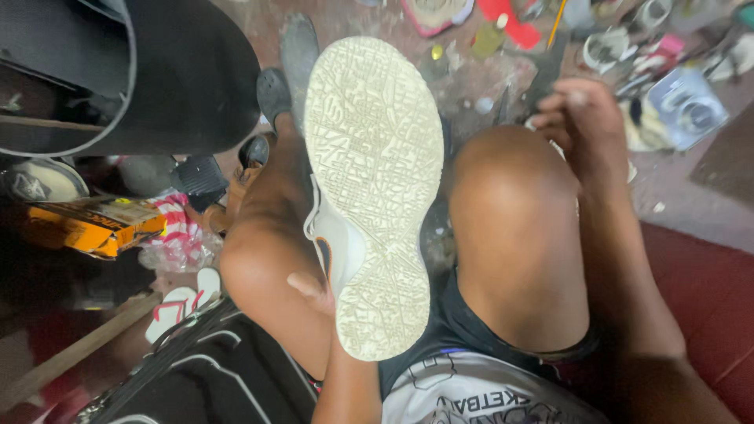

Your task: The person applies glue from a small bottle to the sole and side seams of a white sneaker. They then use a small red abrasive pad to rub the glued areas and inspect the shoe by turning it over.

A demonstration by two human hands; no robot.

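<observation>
L hand [312,292]: mostly hidden behind the heel end of the sneaker [373,196]; only a thumb or fingertip shows, pressed vs. the shoe's side edge. Rest of the fingers can't be seen, so can't tell how they're set, though the shoe stays propped up there. R hand [583,119]: fingers curled in together, tips bunched; whether they pinch anything can't tell, too blurry.

Sneaker = landmark. White/cream, sole up toward the camera, cracked line tread pattern, toe end far from the body, heel near the torso. It sits between the two bare knees, leaning on the L one; a bit of orange trim shows at its L edge.

R of sneaker: R knee, then R hand beyond and above it, held over the floor clutter. Up-R of sneaker: tins and lids [609,49], a red scrap [510,22], a clear plastic container [688,106]. L of sneaker: black cap brim [181,71] up top, orange box [94,228], white flip-flop w/ red strap [174,306]. Below-L: black bag w/ white piping [204,377]. Far R: red seat cushion [699,290].
</observation>
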